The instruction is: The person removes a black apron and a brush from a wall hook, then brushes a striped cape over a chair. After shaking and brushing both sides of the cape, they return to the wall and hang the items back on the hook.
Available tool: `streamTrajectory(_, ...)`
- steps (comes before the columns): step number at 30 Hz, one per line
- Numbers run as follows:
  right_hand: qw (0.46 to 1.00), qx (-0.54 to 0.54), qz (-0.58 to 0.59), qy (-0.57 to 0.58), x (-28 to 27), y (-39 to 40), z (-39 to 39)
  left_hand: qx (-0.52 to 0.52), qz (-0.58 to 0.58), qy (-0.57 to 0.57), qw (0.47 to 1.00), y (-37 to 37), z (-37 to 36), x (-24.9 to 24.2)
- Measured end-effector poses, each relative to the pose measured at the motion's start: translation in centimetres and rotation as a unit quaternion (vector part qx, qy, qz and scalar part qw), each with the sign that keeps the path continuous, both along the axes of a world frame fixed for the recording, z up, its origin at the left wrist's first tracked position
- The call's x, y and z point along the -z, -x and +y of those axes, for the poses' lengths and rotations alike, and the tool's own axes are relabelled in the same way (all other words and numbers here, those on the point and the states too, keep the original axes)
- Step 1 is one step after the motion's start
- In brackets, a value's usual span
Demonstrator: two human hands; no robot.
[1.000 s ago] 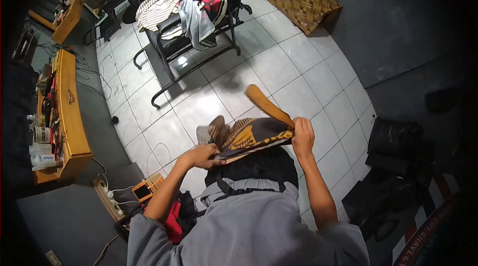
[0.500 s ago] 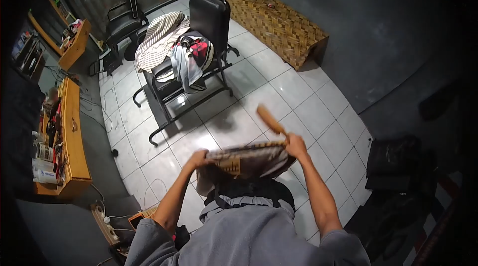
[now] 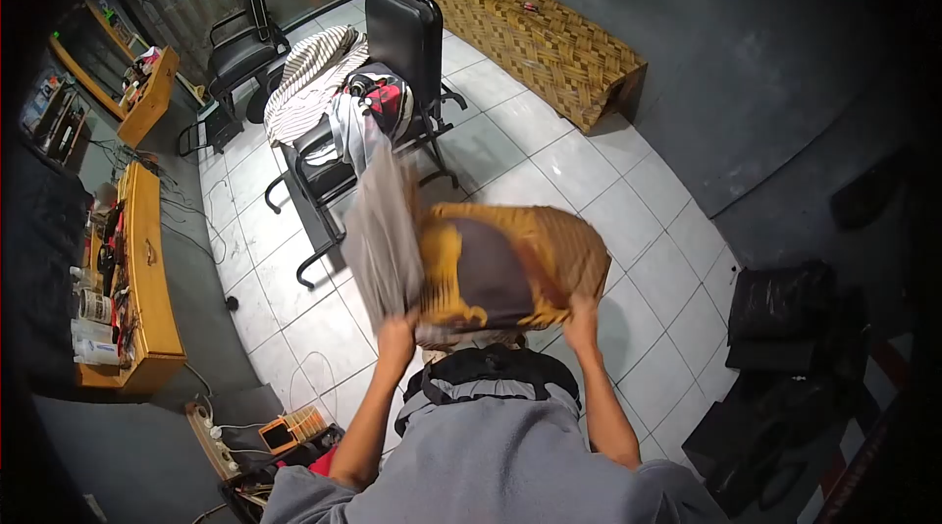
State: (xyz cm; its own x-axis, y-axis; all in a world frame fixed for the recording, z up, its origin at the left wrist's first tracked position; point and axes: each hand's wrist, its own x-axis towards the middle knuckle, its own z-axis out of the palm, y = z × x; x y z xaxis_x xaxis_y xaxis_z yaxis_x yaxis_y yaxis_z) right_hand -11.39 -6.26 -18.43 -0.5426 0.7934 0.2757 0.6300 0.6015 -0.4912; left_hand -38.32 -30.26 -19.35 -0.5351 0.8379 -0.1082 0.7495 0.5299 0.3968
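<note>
A printed cloth (image 3: 481, 264) in mustard yellow, brown and grey is spread out in front of my body, blurred by motion. My left hand (image 3: 396, 336) is closed on its near left edge, where a grey part (image 3: 378, 239) of the cloth flares upward. At the near right edge, my right hand (image 3: 581, 320) is closed on the cloth too. A blurred brown streak beside the right hand looks like the long wooden object seen earlier, but its outline is smeared.
A black chair (image 3: 407, 33) ahead carries a striped cloth (image 3: 304, 82) and other fabric. Behind it runs a woven-pattern bench (image 3: 530, 43). At left, a wooden shelf (image 3: 147, 269) holds bottles and tools. Black bags (image 3: 785, 313) sit at right on the tiled floor (image 3: 648, 259).
The cloth has swung up and outward from a hanging fold, opening its yellow printed face. Both hands have moved slightly nearer my body. The wooden object no longer sticks out clearly above my right hand.
</note>
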Motion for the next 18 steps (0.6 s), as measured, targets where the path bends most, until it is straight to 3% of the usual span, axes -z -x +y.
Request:
streamTrajectory(1,0.969,-0.070,-0.085,0.219,5.2,-2.1,-0.7,-0.006,-0.118,0.268,0.956,-0.1,-2.8,8.5)
streamTrajectory(2,0.930,-0.022,-0.230,0.287,6.0,-2.8,-2.3,0.032,-0.170,0.313,0.934,-0.6,-4.7,9.1)
streamTrajectory(3,0.906,-0.040,-0.256,0.336,9.1,-5.1,-3.4,0.069,-0.222,0.357,0.905,-1.1,-5.9,9.1)
streamTrajectory(5,0.888,-0.055,-0.266,0.372,11.5,-5.0,-2.0,0.037,-0.198,0.311,0.929,-0.9,-4.8,5.8)
streamTrajectory(7,0.842,0.020,-0.236,0.485,9.8,-4.4,-1.8,0.037,-0.207,0.301,0.930,0.0,-4.9,6.7)
streamTrajectory(9,0.852,0.053,-0.222,0.471,9.5,-3.0,0.7,0.038,-0.215,0.286,0.933,1.8,-3.1,8.2)
streamTrajectory(11,0.931,-0.008,-0.237,0.276,12.4,-3.5,2.7,0.037,-0.130,0.094,0.986,3.3,-1.5,8.9)
streamTrajectory(12,0.956,-0.003,-0.199,0.218,10.6,-2.3,4.3,0.005,-0.122,0.006,0.992,4.0,0.8,7.2)
streamTrajectory(13,0.974,0.001,-0.162,0.162,6.6,-0.8,5.6,-0.027,-0.117,-0.077,0.990,4.4,3.3,4.5)
streamTrajectory(14,0.981,0.064,-0.087,0.159,1.1,1.3,6.4,-0.055,-0.098,-0.080,0.990,5.4,5.9,2.3)
streamTrajectory(15,0.983,0.077,-0.022,0.164,-2.8,2.5,7.9,-0.044,-0.039,-0.278,0.959,5.2,8.4,-1.4)
streamTrajectory(16,0.990,0.093,0.065,0.082,-6.4,3.6,8.7,-0.039,-0.024,-0.323,0.945,5.4,10.2,-6.5)
streamTrajectory(18,0.953,0.107,0.283,0.018,-15.4,5.4,8.0,-0.045,0.059,-0.410,0.909,4.4,12.3,-15.2)
